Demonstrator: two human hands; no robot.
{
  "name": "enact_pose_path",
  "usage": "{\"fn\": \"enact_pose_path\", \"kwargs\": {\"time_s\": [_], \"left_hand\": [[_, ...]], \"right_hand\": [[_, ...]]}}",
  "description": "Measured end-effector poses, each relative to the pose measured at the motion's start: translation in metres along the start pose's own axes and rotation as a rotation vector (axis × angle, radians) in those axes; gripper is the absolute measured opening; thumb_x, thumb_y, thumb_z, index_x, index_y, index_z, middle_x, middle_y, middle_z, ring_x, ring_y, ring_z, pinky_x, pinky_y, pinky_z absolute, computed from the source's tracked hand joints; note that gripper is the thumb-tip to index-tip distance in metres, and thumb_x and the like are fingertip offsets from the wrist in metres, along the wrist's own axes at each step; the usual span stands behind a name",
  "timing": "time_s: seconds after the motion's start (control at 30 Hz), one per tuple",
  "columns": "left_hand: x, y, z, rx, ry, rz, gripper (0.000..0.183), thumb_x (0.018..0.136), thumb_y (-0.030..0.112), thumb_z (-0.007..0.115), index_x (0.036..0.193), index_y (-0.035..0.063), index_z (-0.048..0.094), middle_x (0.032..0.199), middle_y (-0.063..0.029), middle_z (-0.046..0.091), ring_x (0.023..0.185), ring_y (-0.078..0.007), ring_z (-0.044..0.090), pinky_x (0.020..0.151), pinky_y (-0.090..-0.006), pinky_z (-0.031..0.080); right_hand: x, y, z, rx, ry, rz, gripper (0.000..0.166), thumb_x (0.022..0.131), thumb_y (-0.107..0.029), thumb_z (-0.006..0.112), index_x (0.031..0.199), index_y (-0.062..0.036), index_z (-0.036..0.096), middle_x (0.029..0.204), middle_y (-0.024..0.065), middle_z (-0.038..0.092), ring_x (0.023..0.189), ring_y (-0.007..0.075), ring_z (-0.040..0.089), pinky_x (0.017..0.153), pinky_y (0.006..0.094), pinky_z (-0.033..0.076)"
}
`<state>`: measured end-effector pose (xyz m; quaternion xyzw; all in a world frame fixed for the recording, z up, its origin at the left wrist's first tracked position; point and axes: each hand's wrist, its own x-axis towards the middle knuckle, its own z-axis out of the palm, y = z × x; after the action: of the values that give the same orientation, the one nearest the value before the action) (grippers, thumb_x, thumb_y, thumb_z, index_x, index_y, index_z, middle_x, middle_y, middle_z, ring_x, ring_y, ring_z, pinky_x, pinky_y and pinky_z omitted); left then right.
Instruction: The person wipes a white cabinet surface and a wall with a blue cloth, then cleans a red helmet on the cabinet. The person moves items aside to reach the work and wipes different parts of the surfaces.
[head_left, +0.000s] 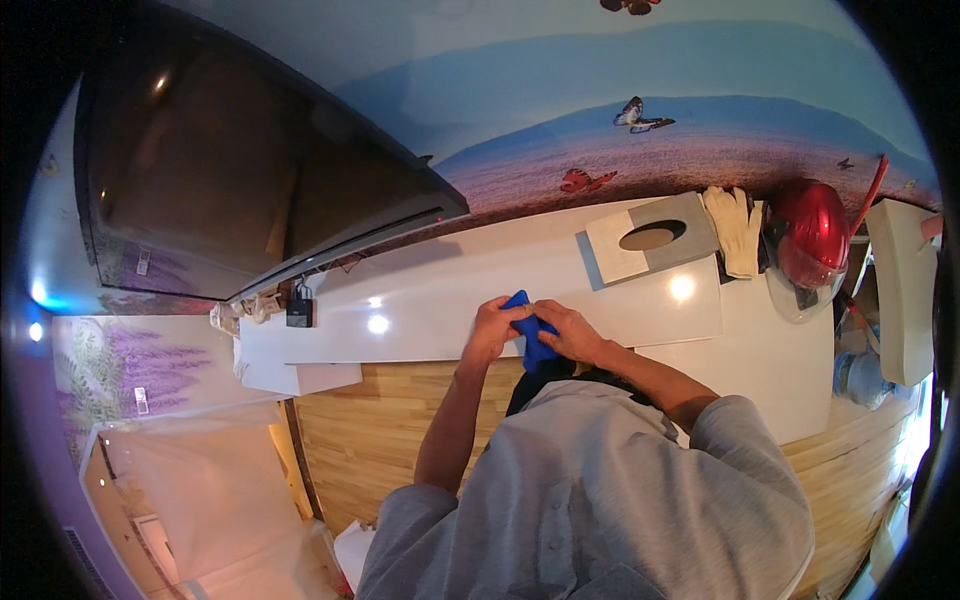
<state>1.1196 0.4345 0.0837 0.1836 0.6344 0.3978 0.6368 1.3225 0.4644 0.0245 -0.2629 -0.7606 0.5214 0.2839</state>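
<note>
A soft blue cloth (535, 346) hangs between my two hands, in front of my body at the near edge of a white cabinet top (442, 292). My left hand (495, 328) pinches its upper left part. My right hand (568, 330) grips it from the other side, with the fingertips of both hands almost meeting at the top. The lower end droops towards my dark trousers. Folds and fingers hide part of the cloth, so its full shape cannot be told.
On the cabinet top stand a tissue box (667, 238), pale work gloves (733, 229) and a red helmet (810, 232) with a clear visor. A black padlock-shaped box (299, 310) sits at the left. A large dark television screen (225, 157) overhangs the back left. Wooden flooring (375, 435) lies below.
</note>
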Motion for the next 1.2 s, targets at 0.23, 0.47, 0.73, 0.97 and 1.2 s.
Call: {"fn": "enact_pose_path", "kwargs": {"time_s": [0.23, 0.47, 0.73, 0.97, 1.2], "left_hand": [[-0.001, 0.039, 0.031, -0.051, 0.02, 0.252, 0.031, 0.095, 0.013, 0.076, 0.121, -0.0034, 0.07, 0.106, -0.0073, 0.073, 0.091, -0.0144, 0.07, 0.082, -0.0267, 0.057], [-0.047, 0.106, 0.062, 0.935, 0.118, 0.877, 0.059, 0.086, 0.023, 0.085, 0.133, -0.0053, 0.065, 0.141, -0.0174, 0.061, 0.129, -0.0331, 0.06, 0.107, -0.0446, 0.047], [-0.109, 0.218, 0.051, 2.18, 0.461, 0.96, 0.117, 0.068, 0.057, 0.087, 0.159, 0.0032, 0.037, 0.173, -0.013, 0.022, 0.161, -0.031, 0.015, 0.126, -0.0633, 0.009], [-0.11, 0.243, 0.047, 2.486, 0.555, 0.858, 0.118, 0.065, 0.048, 0.092, 0.161, 0.0076, 0.038, 0.173, -0.0092, 0.022, 0.162, -0.0288, 0.015, 0.126, -0.0638, 0.014], [-0.105, 0.236, 0.042, 2.636, 0.688, 0.907, 0.108, 0.066, 0.038, 0.091, 0.157, 0.0034, 0.044, 0.171, -0.0085, 0.027, 0.161, -0.0286, 0.018, 0.127, -0.0611, 0.015]], "right_hand": [[0.038, -0.032, -0.021, 0.163, 0.197, -0.02, 0.038, 0.089, -0.004, 0.064, 0.126, 0.0021, 0.064, 0.137, 0.0266, 0.061, 0.121, 0.0449, 0.062, 0.102, 0.0466, 0.052], [0.076, -0.04, -0.034, 0.574, 0.34, 0.078, 0.022, 0.104, -0.011, 0.055, 0.12, 0.0, 0.066, 0.095, 0.008, 0.07, 0.089, 0.0112, 0.059, 0.079, 0.0311, 0.052], [0.136, -0.087, -0.054, 0.433, 0.44, -0.086, 0.022, 0.101, -0.008, 0.054, 0.118, 0.0006, 0.064, 0.097, 0.0135, 0.066, 0.085, 0.0246, 0.062, 0.08, 0.0364, 0.052], [0.176, -0.126, -0.037, 0.462, 0.531, -0.311, 0.039, 0.098, -0.002, 0.048, 0.136, 0.0003, 0.058, 0.136, 0.0263, 0.059, 0.116, 0.0402, 0.064, 0.099, 0.0431, 0.051], [0.179, -0.126, -0.015, 0.32, 0.465, -0.332, 0.057, 0.107, -0.012, 0.048, 0.16, 0.0019, 0.033, 0.162, 0.0289, 0.034, 0.152, 0.0454, 0.031, 0.126, 0.046, 0.026]]}}
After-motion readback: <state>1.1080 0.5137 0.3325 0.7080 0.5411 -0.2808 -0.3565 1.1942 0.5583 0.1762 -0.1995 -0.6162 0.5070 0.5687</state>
